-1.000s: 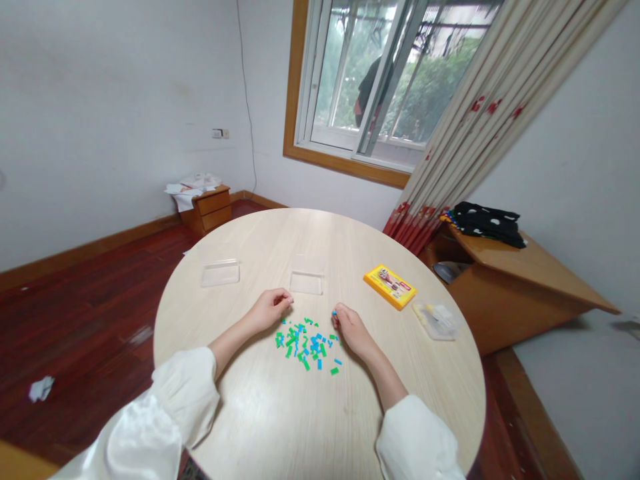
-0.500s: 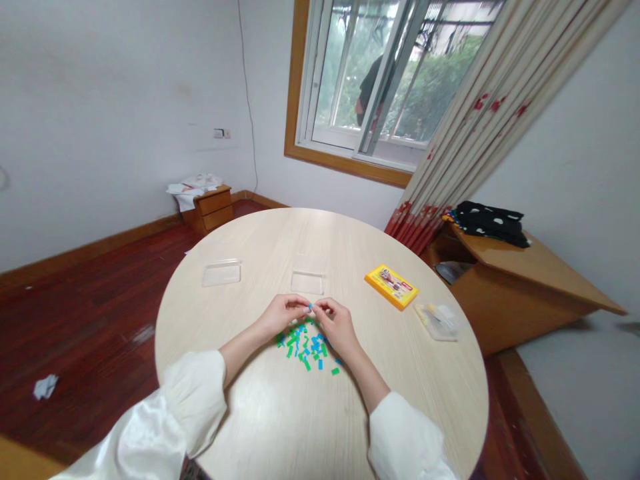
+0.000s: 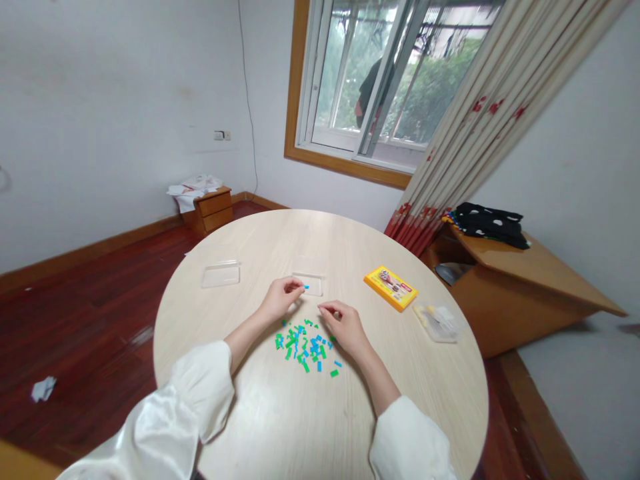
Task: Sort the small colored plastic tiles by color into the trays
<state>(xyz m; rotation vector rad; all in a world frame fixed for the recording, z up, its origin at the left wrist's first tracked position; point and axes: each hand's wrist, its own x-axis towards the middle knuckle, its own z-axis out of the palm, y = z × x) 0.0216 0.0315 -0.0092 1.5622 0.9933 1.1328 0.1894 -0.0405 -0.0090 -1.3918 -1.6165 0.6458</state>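
Between the fingertips of my left hand (image 3: 284, 297) is a small blue piece (image 3: 307, 287), held over the near left part of a clear plastic tray (image 3: 315, 285). My right hand (image 3: 345, 323) hovers beside the pile, its thumb and index finger pressed together; whether anything tiny is between them is hidden. Below both hands, a loose pile of small green and blue pieces (image 3: 305, 347) lies scattered on the round table (image 3: 280, 427).
Another clear tray (image 3: 221, 274) lies at the left. To the right are a yellow box (image 3: 391, 288) and a clear container (image 3: 436, 323) with something inside. Beyond the table stand a small drawer cabinet (image 3: 215, 208) and a tilted wooden cabinet (image 3: 540, 273).
My hands have come apart. My left hand has moved forward and slightly left to the middle tray with the blue piece, while my right hand has shifted slightly right.
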